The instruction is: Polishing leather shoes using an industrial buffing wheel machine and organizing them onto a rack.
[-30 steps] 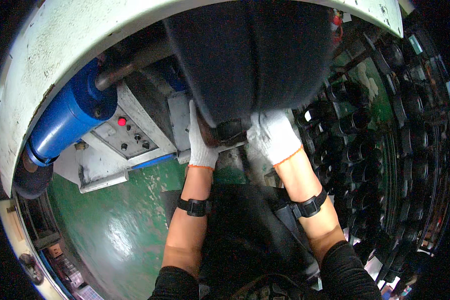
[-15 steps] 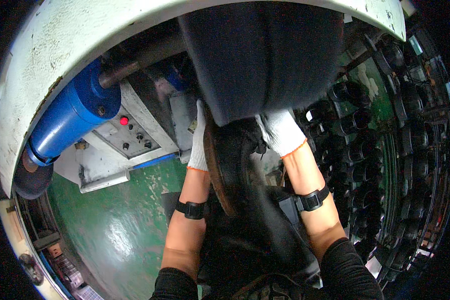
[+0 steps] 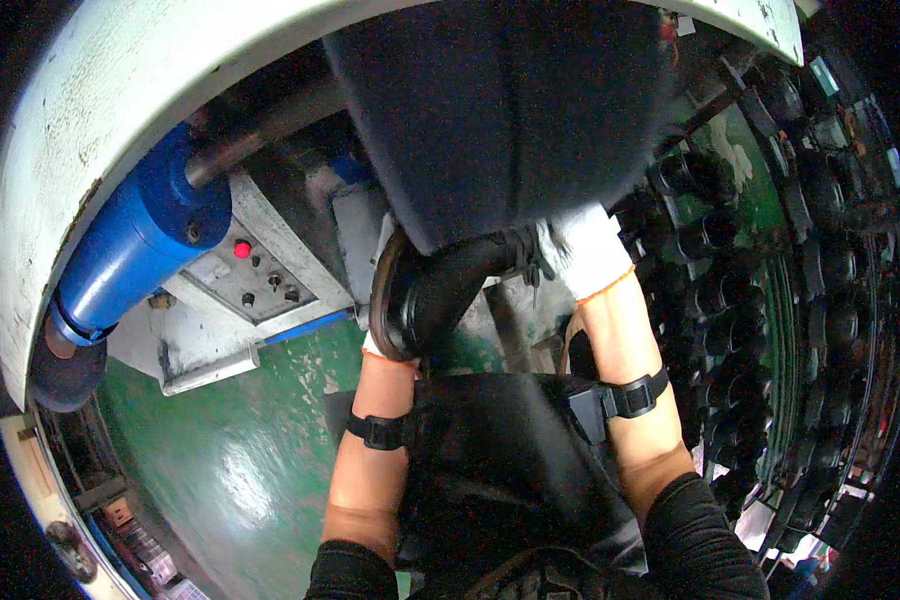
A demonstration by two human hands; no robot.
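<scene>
A black leather lace-up shoe is between my white-gloved hands, just under a big dark roller. Its toe points down and left, with the sole's edge on the left side. My left hand holds it from the sole side, mostly hidden behind the shoe. My right hand grips the laced ankle end, its fingers partly covered by the roller. The upper part of the shoe reaches the roller's lower edge; whether they touch is hard to tell. The roller's surface looks blurred.
A pale curved hood arches over the roller. On the left are a blue cylinder and a control panel with a red button. Racks of black shoes stand on the right. A dark apron covers my lap.
The shoe has turned: its toe, which hung low toward me, is now higher and further left. More of the upper and laces shows. My right hand has shifted slightly right.
</scene>
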